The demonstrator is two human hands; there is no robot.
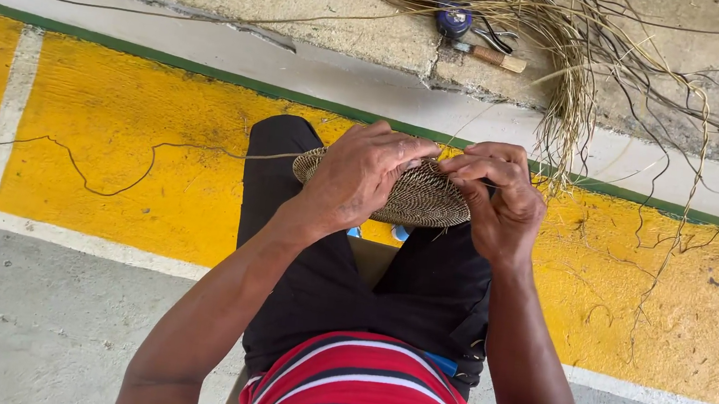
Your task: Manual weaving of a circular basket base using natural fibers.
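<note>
While the flat woven disc lay mid-frame across the knees, left hand clamped its near rim, right hand fingers pinched its right edge.

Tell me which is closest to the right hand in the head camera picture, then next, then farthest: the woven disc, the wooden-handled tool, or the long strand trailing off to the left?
1. Woven disc: held on the lap, the right hand touches its edge.
2. Wooden-handled tool: up ahead on the concrete ledge, beside the grass bundle.
3. Long strand: trailing away left over the yellow floor, past the left hand.
</note>
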